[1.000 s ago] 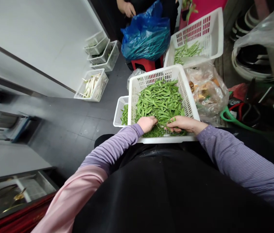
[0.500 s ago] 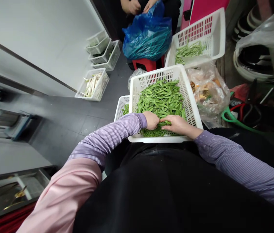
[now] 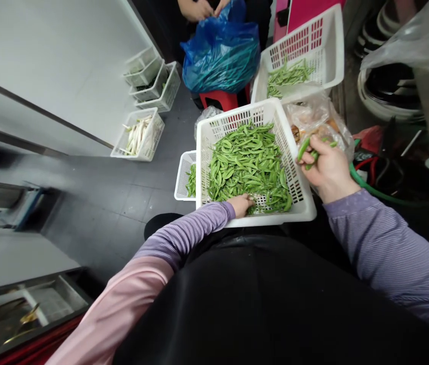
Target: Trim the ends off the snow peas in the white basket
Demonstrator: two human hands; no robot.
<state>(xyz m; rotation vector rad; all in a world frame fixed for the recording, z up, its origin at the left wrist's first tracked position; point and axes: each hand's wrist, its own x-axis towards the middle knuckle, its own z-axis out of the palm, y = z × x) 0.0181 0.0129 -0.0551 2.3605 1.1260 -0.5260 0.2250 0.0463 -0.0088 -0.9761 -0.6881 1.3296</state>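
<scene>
A white slotted basket [image 3: 302, 188] sits tilted against my lap, with a heap of green snow peas [image 3: 245, 159] in it. My left hand [image 3: 242, 205] is inside its near edge, fingers curled together down at the pods; what they hold, if anything, is hidden. Just outside the basket's right rim, my right hand [image 3: 324, 165] is raised, closed around several snow peas [image 3: 304, 148] that stick out between the fingers. Behind that hand lies a clear plastic bag [image 3: 306, 112] with brownish scraps inside.
A smaller white basket [image 3: 181, 185] with pods stands at left. Beyond are a blue bag [image 3: 220, 56] on a red stool [image 3: 220, 99], another person's hands [image 3: 201, 9], a basket of green beans [image 3: 290, 75], a basket of white roots [image 3: 138, 136] and stacked baskets [image 3: 157, 83].
My right hand has left the near part of the basket and moved right, past the rim, with snow peas in it. My left hand stays in the basket, slightly lower and to the right.
</scene>
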